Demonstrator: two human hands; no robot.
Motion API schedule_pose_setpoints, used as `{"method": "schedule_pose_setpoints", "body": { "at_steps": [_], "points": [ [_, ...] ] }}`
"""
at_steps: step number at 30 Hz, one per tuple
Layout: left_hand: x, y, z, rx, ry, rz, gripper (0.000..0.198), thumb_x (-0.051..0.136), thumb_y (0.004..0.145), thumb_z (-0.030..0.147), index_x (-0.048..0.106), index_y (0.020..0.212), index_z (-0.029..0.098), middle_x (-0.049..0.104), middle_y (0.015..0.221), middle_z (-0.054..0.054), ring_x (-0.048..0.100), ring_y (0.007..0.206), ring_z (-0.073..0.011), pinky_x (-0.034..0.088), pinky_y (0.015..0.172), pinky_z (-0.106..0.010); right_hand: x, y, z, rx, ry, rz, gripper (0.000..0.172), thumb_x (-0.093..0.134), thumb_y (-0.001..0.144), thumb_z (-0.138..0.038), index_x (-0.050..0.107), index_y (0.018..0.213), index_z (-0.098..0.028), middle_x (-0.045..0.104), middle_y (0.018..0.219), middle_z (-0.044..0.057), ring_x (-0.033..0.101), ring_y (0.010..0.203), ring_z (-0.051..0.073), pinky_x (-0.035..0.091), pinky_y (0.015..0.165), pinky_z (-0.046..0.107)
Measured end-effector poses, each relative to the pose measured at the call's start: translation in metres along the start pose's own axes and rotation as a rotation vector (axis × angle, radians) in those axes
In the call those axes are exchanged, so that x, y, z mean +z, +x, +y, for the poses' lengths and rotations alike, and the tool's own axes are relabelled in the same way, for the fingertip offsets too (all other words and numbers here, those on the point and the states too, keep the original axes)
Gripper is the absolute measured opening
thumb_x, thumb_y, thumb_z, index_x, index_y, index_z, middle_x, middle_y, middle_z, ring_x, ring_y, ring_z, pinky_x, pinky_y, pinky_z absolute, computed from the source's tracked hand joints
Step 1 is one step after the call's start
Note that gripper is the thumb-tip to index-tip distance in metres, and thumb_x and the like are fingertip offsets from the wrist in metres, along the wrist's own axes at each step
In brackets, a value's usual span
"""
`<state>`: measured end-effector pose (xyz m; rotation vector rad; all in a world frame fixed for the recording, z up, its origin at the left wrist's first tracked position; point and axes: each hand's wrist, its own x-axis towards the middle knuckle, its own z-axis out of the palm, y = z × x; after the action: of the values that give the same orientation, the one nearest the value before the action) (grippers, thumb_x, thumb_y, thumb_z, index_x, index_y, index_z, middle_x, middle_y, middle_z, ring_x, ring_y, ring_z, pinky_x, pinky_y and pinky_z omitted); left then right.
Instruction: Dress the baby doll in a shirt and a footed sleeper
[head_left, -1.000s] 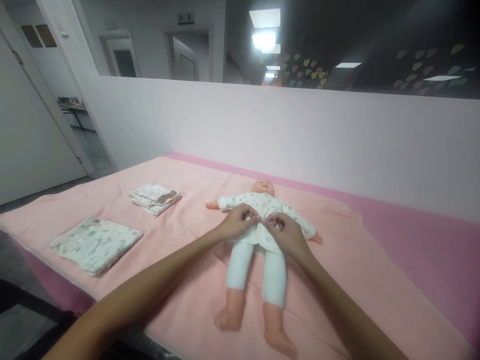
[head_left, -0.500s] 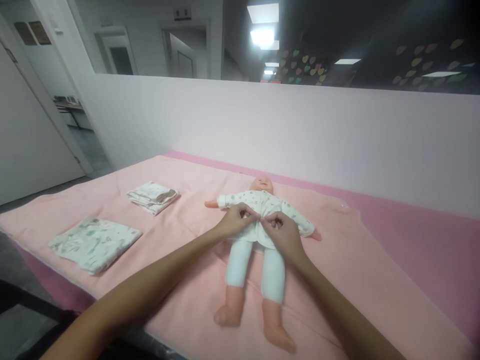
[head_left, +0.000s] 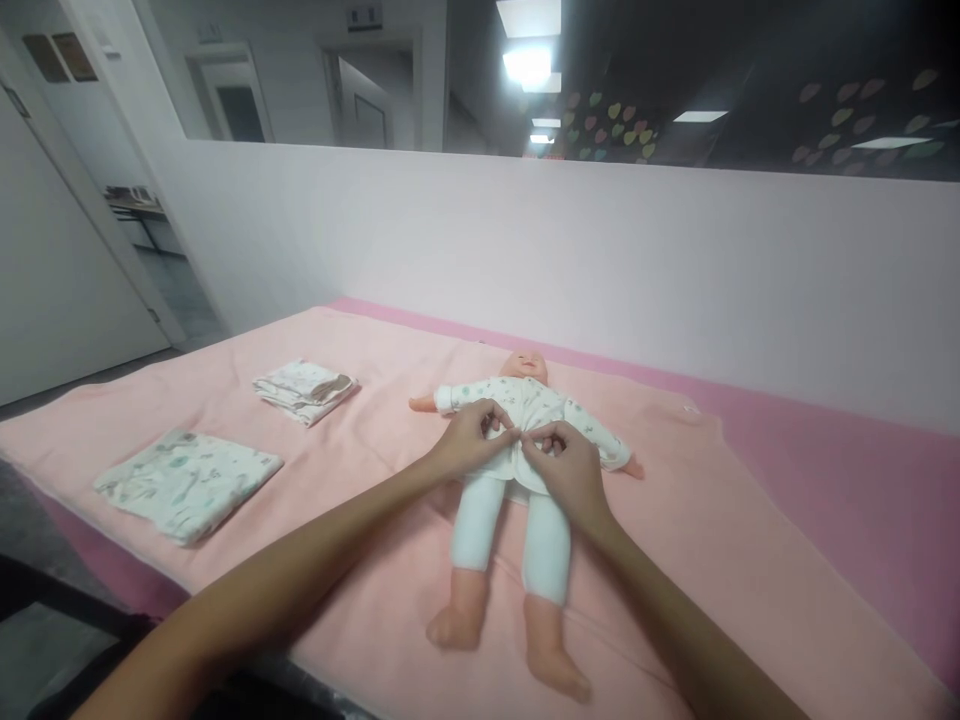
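Observation:
A baby doll (head_left: 472, 600) lies on its back, head toward the wall, arms spread and feet toward me. It wears a white patterned baby jacket (head_left: 543, 402) and pale leggings. My left hand (head_left: 474, 438) pinches the jacket's front edge at the belly, thumb against forefinger. Right beside it, my right hand (head_left: 573, 464) pinches the other side of the front, the fingertips of both hands nearly touching. Below the hands the two front edges hang slightly apart. Whatever fastener lies between the fingertips is hidden.
A pink blanket (head_left: 360, 520) covers most of the pink padded table (head_left: 847, 470). Two folded patterned cloths lie at the left, a smaller one (head_left: 304, 388) behind a larger one (head_left: 187, 482). A white wall (head_left: 570, 250) with a dark window above it borders the far side.
Both hands hold almost the same pinch at the jacket front. The view has shifted very slightly; the doll and the folded cloths stay in place.

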<state>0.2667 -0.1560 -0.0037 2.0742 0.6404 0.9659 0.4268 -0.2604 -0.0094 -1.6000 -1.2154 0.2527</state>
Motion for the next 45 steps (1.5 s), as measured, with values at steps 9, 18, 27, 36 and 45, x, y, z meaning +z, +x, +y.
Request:
{"method": "schedule_pose_setpoints", "body": {
  "at_steps": [9, 18, 27, 36, 45],
  "points": [
    [0.001, 0.002, 0.000, 0.022, 0.031, -0.037, 0.026, 0.067, 0.091, 0.043, 0.073, 0.091, 0.018, 0.058, 0.085, -0.003, 0.052, 0.075, -0.0167, 0.042, 0.067, -0.029, 0.001, 0.002, 0.002, -0.001, 0.039, -0.013, 0.017, 0.072, 0.078, -0.036, 0.068, 0.078, -0.020, 0.057, 0.071, 0.000, 0.051, 0.068, 0.017, 0.040, 0.065, 0.030],
    [-0.001, 0.004, -0.004, 0.038, 0.041, -0.075, 0.028, 0.067, 0.092, 0.045, 0.073, 0.093, 0.018, 0.058, 0.085, -0.002, 0.052, 0.073, -0.0157, 0.042, 0.066, -0.029, -0.008, 0.010, 0.009, -0.173, 0.004, -0.099, 0.021, 0.069, 0.089, -0.042, 0.072, 0.087, -0.022, 0.064, 0.082, 0.003, 0.056, 0.074, 0.019, 0.043, 0.069, 0.032],
    [-0.001, 0.005, -0.005, 0.035, -0.012, -0.109, 0.029, 0.067, 0.092, 0.046, 0.072, 0.093, 0.018, 0.058, 0.085, -0.002, 0.051, 0.073, -0.0153, 0.041, 0.065, -0.028, -0.013, 0.019, 0.022, -0.067, 0.081, -0.155, 0.030, 0.080, 0.081, -0.052, 0.077, 0.091, -0.023, 0.067, 0.087, 0.002, 0.048, 0.070, 0.016, 0.040, 0.068, 0.031],
    [-0.001, 0.008, -0.005, 0.019, -0.050, -0.146, 0.033, 0.067, 0.092, 0.049, 0.071, 0.089, 0.016, 0.049, 0.079, 0.001, 0.045, 0.070, -0.0134, 0.036, 0.062, -0.026, -0.010, 0.020, 0.024, 0.057, 0.143, -0.135, 0.034, 0.086, 0.073, -0.050, 0.074, 0.087, -0.022, 0.066, 0.081, 0.001, 0.047, 0.068, 0.015, 0.039, 0.066, 0.030],
    [-0.001, 0.007, -0.007, -0.005, -0.047, -0.153, 0.032, 0.065, 0.093, 0.048, 0.069, 0.090, 0.016, 0.045, 0.078, 0.002, 0.044, 0.068, -0.0126, 0.035, 0.062, -0.026, -0.022, 0.029, 0.023, -0.024, 0.118, -0.300, 0.030, 0.077, 0.084, -0.050, 0.077, 0.098, -0.023, 0.068, 0.090, 0.004, 0.055, 0.077, 0.019, 0.044, 0.072, 0.033]
  ]
}}
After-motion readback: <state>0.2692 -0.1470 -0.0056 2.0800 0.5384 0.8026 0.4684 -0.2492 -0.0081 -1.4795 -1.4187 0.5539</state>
